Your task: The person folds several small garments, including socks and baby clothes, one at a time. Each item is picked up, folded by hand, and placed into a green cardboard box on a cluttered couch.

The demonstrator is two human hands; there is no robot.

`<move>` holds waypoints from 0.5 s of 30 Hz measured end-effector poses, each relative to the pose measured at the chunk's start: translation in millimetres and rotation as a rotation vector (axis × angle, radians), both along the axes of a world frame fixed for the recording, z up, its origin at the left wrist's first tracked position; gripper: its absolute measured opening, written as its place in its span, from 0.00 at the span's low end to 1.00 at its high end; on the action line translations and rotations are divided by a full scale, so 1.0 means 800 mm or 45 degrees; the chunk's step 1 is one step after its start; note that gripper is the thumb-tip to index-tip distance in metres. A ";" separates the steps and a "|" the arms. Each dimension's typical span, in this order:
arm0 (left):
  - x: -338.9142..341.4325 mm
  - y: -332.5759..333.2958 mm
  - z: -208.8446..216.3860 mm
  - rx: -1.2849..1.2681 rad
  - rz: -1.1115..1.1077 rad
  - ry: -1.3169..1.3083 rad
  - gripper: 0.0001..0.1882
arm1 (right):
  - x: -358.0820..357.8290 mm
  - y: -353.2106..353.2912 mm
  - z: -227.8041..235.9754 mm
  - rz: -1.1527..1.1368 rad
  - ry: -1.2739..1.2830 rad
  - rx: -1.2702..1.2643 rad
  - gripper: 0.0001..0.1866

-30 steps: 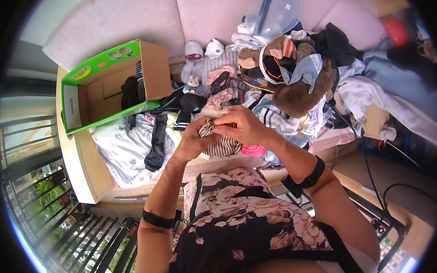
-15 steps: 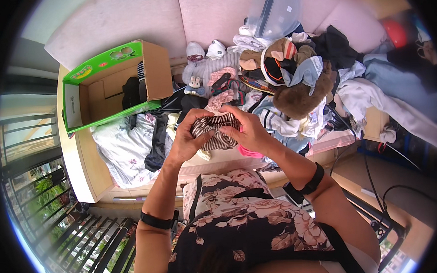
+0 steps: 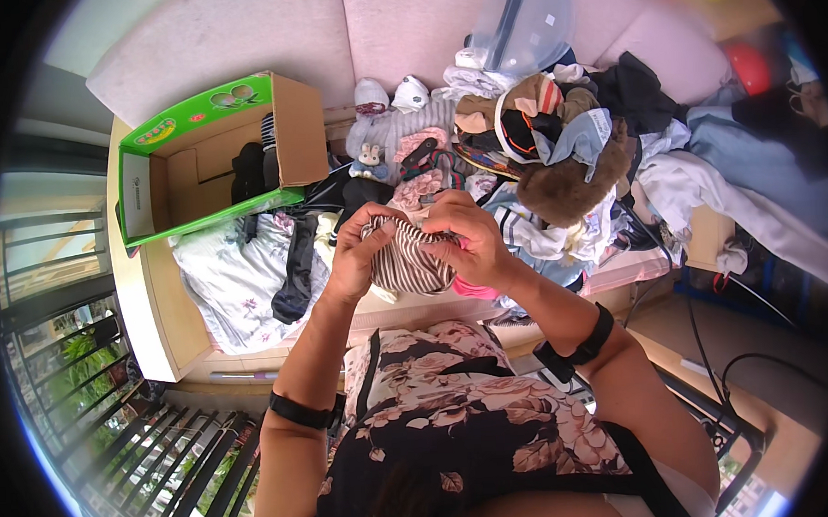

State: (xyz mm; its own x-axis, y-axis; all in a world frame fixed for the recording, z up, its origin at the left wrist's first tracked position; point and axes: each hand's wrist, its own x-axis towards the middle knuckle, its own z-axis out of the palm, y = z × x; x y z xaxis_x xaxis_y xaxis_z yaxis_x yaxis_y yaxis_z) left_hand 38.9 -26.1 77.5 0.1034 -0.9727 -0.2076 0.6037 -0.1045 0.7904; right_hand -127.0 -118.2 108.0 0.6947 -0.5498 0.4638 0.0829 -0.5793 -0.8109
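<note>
Between my hands is a small brown-and-white striped garment [image 3: 408, 259], rounded like a cap, though its exact kind is unclear. My left hand [image 3: 358, 253] pinches its upper left edge, thumb on top. At its upper right, my right hand [image 3: 473, 242] grips the edge with bent fingers. The cloth hangs down between them, over the front edge of the clothes-covered sofa. Just behind my hands lie a pink ruffled cloth [image 3: 418, 192] and a dark sock-like piece [image 3: 365, 194]. A bright pink cloth [image 3: 474, 290] shows below my right hand.
A green cardboard box [image 3: 200, 229] lies on its side at the left with dark clothes inside. White floral cloth [image 3: 240, 285] spreads before it. On the right are a heap with a brown furry piece [image 3: 573, 189], a clear plastic bag [image 3: 526, 27] and black cables [image 3: 699, 338].
The striped garment went from a bunched bundle with its opening facing up to being stretched flatter and hanging. My right hand's fingers have curled in over its edge.
</note>
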 end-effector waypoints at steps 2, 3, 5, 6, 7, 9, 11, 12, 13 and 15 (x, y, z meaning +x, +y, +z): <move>-0.001 0.001 0.001 -0.027 0.039 0.082 0.04 | -0.005 0.000 0.008 0.117 0.127 0.373 0.09; -0.001 0.002 0.002 -0.040 0.055 0.123 0.03 | -0.008 0.001 0.012 0.167 0.191 0.568 0.09; -0.007 0.002 0.003 -0.015 0.100 0.077 0.04 | -0.014 -0.005 0.019 0.398 0.205 1.167 0.12; -0.008 0.001 0.004 -0.030 0.099 0.178 0.04 | -0.015 -0.010 0.021 0.439 0.227 1.222 0.13; -0.011 0.000 0.005 -0.045 0.077 0.271 0.04 | -0.015 -0.015 0.021 0.480 0.238 1.275 0.14; -0.003 -0.004 0.008 -0.067 -0.053 0.348 0.07 | -0.011 -0.019 0.020 0.464 0.116 1.405 0.11; -0.001 -0.006 0.009 -0.050 -0.133 0.333 0.11 | -0.006 -0.022 0.017 0.385 0.162 1.312 0.13; 0.000 -0.006 0.010 -0.020 -0.135 0.278 0.15 | -0.003 -0.022 0.015 0.358 0.126 1.135 0.12; 0.000 -0.007 0.011 0.013 -0.137 0.222 0.18 | 0.000 -0.023 0.014 0.315 0.103 0.963 0.11; -0.001 -0.005 0.012 0.171 -0.319 0.167 0.32 | 0.005 -0.026 0.011 0.292 0.077 0.579 0.11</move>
